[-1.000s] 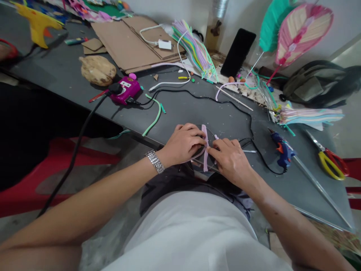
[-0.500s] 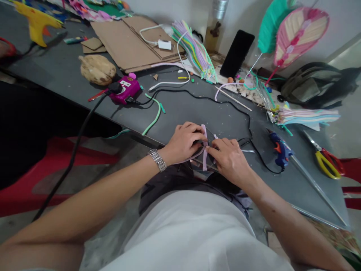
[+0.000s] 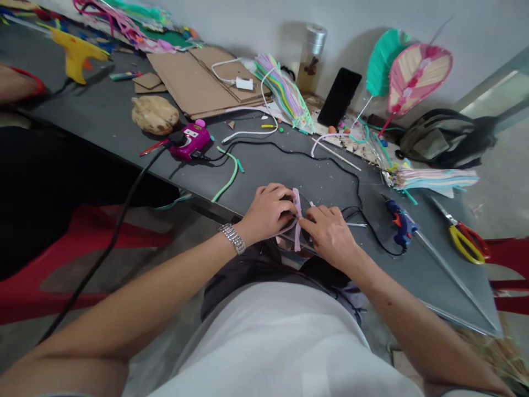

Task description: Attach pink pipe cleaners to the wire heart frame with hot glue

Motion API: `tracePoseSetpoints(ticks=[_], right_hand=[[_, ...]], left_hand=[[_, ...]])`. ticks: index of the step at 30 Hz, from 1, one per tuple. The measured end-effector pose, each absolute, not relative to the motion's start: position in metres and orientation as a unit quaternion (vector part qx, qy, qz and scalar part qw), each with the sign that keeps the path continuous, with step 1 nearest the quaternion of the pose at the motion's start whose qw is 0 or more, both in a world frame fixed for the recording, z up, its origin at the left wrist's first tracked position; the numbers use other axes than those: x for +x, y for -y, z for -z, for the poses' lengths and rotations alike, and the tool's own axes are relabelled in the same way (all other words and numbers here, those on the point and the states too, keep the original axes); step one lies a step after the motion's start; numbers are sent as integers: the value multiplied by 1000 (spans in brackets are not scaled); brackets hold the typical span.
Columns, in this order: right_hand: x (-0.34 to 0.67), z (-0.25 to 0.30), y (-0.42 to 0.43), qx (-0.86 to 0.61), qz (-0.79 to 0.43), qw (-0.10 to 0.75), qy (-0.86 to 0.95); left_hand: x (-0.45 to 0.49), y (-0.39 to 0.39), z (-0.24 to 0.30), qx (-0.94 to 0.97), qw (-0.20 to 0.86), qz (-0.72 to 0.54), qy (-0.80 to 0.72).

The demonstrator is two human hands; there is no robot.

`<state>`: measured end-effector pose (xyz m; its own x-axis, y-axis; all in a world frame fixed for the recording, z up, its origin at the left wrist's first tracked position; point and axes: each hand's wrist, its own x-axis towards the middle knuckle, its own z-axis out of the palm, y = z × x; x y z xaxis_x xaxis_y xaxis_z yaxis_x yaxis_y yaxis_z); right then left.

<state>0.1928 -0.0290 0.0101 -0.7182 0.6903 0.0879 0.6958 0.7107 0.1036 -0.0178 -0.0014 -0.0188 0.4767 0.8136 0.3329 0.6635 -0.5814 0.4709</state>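
My left hand [image 3: 268,213] and my right hand [image 3: 328,234] work close together over the grey table's front edge. Between them, a pink pipe cleaner [image 3: 296,219] is bent around the rim of a thin, clear round piece [image 3: 308,212]. My left fingers cover the piece's left side, and my right fingertips pinch the pipe cleaner where its strands cross. Much of the clear piece is hidden by my hands. A metal bracelet watch [image 3: 232,238] sits on my left wrist.
Beyond my right hand lie a black cord [image 3: 359,187], a blue glue gun [image 3: 400,223] and yellow-red scissors [image 3: 465,243]. Farther back are a magenta power strip [image 3: 190,142], cardboard sheets [image 3: 202,80] and a bundle of pipe cleaners [image 3: 283,91]. A red plastic chair [image 3: 70,259] stands at left.
The whole scene has shifted in view as my head moved back slightly. My hands stay on the pink pipe cleaner, and its loose end now lies closer to the crossing.
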Motion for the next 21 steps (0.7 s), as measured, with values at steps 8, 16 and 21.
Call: tracePoseSetpoints(ticks=[8, 16, 21], right_hand=[[194, -8, 31, -383, 55, 23, 922], [191, -11, 32, -393, 44, 22, 918], [187, -16, 33, -409, 28, 12, 912]], left_hand=[[-16, 13, 16, 858, 87, -252, -440], [-17, 20, 10, 899, 12, -202, -388], [-19, 21, 10, 900, 12, -207, -384]])
